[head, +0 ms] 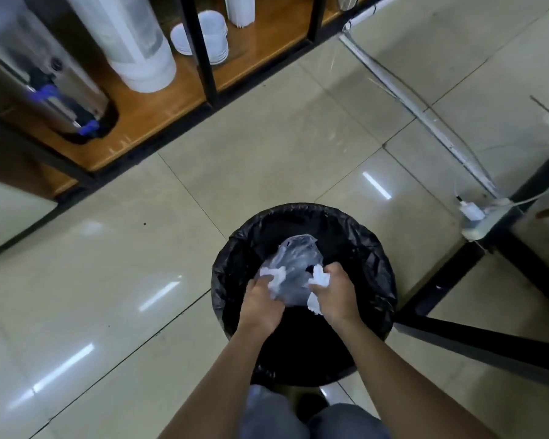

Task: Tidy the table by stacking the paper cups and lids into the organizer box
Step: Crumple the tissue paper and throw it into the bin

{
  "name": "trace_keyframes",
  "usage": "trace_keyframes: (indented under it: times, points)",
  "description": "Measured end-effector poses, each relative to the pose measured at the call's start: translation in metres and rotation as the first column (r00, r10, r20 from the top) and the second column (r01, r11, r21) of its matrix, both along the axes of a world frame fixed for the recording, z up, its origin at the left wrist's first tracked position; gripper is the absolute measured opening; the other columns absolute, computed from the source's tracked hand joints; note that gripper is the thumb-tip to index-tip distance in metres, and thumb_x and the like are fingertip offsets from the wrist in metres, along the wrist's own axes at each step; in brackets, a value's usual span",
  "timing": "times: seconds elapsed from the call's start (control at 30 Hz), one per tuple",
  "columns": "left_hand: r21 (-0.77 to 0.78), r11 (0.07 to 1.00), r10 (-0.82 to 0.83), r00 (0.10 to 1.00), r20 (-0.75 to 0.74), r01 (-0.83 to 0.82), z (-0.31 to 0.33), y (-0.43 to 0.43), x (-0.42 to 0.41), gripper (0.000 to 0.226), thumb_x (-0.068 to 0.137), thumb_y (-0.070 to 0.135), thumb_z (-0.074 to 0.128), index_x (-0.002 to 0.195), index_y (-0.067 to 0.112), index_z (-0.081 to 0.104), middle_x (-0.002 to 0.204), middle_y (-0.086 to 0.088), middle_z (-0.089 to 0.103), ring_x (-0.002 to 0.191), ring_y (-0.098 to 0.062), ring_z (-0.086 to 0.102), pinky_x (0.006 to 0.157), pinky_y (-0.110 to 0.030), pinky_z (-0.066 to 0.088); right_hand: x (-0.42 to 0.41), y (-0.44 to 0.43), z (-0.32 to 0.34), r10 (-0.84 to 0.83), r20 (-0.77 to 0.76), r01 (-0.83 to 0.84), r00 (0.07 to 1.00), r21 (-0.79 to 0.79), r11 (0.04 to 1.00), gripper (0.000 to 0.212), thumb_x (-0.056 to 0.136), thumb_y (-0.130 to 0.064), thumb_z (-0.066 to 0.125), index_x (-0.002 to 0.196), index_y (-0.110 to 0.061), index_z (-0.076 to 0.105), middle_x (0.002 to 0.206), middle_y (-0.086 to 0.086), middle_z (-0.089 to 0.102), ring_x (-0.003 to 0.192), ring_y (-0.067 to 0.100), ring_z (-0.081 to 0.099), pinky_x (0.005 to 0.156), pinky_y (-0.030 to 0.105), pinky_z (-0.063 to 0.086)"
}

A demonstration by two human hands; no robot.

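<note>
Over a round bin lined with a black bag (232, 248), my left hand (260, 302) and my right hand (336, 296) both grip a crumpled clear plastic bag (295, 264) with white scraps bunched in the fingers. The plastic hangs inside the bin's mouth. On a wooden shelf at the top left lies a long sleeve of white paper cups (130, 39). Beside it sit stacks of white lids (210, 36). No organizer box shows in this view.
A black metal shelf post (200, 49) stands in front of the lids. A steel dispenser with blue taps (54, 93) sits at the far left. At the right are black table legs (501, 343), a white power strip (476, 213) and cables on the tiled floor.
</note>
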State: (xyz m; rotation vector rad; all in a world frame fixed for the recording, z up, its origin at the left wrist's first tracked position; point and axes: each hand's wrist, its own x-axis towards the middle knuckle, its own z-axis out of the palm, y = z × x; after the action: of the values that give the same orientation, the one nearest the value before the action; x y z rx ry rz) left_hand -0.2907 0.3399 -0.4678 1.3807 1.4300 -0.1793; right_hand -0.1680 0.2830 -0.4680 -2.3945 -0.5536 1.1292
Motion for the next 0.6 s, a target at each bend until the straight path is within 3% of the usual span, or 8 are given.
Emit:
trace_keyframes:
  times: [0.07,0.1,0.17,0.23,0.37,0.6]
  points:
    - [-0.097,0.992,-0.066,0.994,0.092,0.075,-0.011,-0.003,-0.001,0.065,0.089,0.012,0.057,0.146,0.015,0.027,0.159,-0.006,0.012,0.145,-0.022,0.021,0.115,-0.033,0.027,0.001,-0.002,-0.014,0.079,-0.016,-0.080,0.997,-0.091,0.993,0.058,0.080,-0.028,0.073,0.127,-0.014,0.042,0.126,0.011,0.050,0.115,0.032,0.052,0.091,0.038,0.040]
    - [-0.086,0.987,-0.132,0.988,0.085,0.139,-0.013,-0.003,-0.003,0.071,0.089,0.020,0.059,0.148,0.018,0.021,0.160,-0.004,0.005,0.148,-0.021,0.009,0.118,-0.037,0.020,0.001,-0.004,-0.017,0.141,-0.024,-0.143,0.990,-0.150,0.978,0.082,0.075,-0.039,0.075,0.140,-0.020,0.029,0.141,0.010,0.040,0.127,0.032,0.042,0.099,0.044,0.033]
    - [0.048,0.951,-0.304,0.952,-0.048,0.306,-0.005,-0.004,-0.008,0.075,0.089,0.039,0.056,0.150,0.024,0.014,0.161,-0.002,0.003,0.148,-0.021,0.000,0.120,-0.039,0.010,0.001,-0.008,-0.010,0.260,0.000,-0.254,0.966,-0.206,0.945,0.108,0.069,-0.058,0.071,0.149,-0.030,0.004,0.158,0.006,0.015,0.142,0.029,0.022,0.108,0.050,0.019]
    - [0.188,0.912,-0.343,0.929,-0.140,0.365,0.019,-0.005,-0.016,0.074,0.089,0.050,0.047,0.150,0.030,0.009,0.161,0.002,0.004,0.148,-0.020,-0.001,0.121,-0.039,0.004,-0.002,-0.014,0.010,0.359,0.093,-0.339,0.929,-0.181,0.923,0.108,0.070,-0.069,0.062,0.148,-0.035,-0.005,0.161,0.004,0.005,0.145,0.026,0.014,0.111,0.049,0.013]
    - [0.390,0.835,-0.307,0.918,-0.252,0.387,0.087,-0.004,-0.030,0.069,0.091,0.055,0.036,0.149,0.034,0.005,0.161,0.004,0.004,0.148,-0.018,-0.002,0.119,-0.039,-0.002,-0.003,-0.016,0.080,0.451,0.293,-0.457,0.843,-0.049,0.888,0.098,0.075,-0.069,0.054,0.147,-0.039,-0.006,0.161,0.004,0.009,0.145,0.020,0.017,0.112,0.042,0.012]
    - [0.608,0.725,-0.246,0.946,-0.211,0.324,0.239,0.009,-0.043,0.066,0.091,0.053,0.038,0.149,0.028,0.017,0.160,-0.001,0.013,0.148,-0.020,0.007,0.120,-0.039,0.003,-0.010,-0.014,0.240,0.461,0.567,-0.589,0.683,0.053,0.806,0.095,0.076,-0.069,0.051,0.150,-0.032,0.003,0.156,0.010,0.023,0.141,0.023,0.027,0.113,0.043,0.019]
